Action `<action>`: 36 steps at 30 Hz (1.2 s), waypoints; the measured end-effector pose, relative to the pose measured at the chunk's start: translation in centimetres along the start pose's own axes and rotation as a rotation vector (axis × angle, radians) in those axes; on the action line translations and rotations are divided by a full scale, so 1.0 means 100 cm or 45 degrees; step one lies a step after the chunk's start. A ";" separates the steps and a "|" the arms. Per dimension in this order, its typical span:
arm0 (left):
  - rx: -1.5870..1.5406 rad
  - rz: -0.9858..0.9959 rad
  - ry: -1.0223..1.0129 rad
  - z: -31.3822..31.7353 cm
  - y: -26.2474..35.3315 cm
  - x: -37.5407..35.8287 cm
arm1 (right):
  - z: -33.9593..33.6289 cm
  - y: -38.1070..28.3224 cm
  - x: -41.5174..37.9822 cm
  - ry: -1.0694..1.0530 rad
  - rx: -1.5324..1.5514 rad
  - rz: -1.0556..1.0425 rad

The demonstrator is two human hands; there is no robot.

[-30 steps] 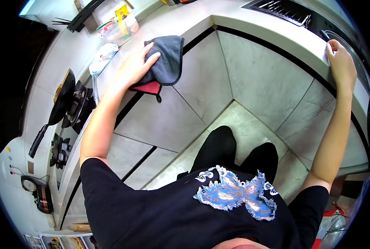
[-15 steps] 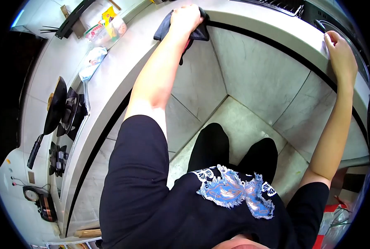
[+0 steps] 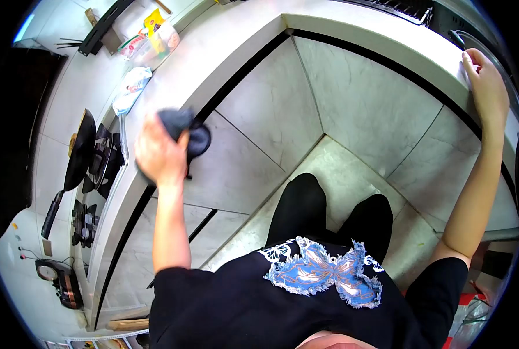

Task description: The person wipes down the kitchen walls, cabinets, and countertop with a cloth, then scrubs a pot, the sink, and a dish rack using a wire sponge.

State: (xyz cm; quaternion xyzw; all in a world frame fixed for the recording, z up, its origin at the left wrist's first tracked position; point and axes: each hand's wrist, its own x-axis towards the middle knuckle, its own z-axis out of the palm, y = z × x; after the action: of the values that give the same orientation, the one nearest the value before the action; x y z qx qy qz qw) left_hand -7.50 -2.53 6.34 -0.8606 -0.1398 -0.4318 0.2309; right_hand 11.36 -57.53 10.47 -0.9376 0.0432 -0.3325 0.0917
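My left hand (image 3: 161, 148) is closed around a dark grey cloth (image 3: 176, 121), pressing it at the front edge of the left counter (image 3: 181, 87). Part of the cloth hangs over the edge, and both hand and cloth are blurred by motion. At the far right, my right hand (image 3: 487, 87) is held at the edge of the other counter (image 3: 381, 29) with its fingers curled in. A small bit of red shows among those fingers, too little to name. Close by it is a curved rim with a black handle (image 3: 456, 39).
A black frying pan (image 3: 80, 148) sits on the gas stove at left. A blue-white packet (image 3: 132, 90) and a clear plastic container (image 3: 149, 49) with packages stand on the counter. A black rack (image 3: 402, 9) is at the back; a black appliance (image 3: 66, 285) is lower left.
My left hand has swept the cloth from the far counter corner leftward and nearer to me along the edge. My right hand has stayed nearly in place.
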 end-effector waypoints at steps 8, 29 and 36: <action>0.185 0.105 0.421 0.049 0.025 0.018 | -0.004 -0.013 -0.011 0.053 -0.138 0.015; -0.104 0.226 0.499 0.149 0.170 0.122 | 0.051 0.088 0.049 -0.034 -0.047 -0.182; 0.000 0.195 0.211 -0.002 -0.030 -0.023 | 0.047 0.114 0.054 0.005 -0.272 -0.267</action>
State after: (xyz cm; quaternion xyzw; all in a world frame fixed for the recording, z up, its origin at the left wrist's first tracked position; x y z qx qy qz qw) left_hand -10.30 -0.20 5.45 -0.8301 -0.0543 -0.4826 0.2741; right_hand 18.26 -68.76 7.93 -0.9407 -0.0197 -0.3358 -0.0438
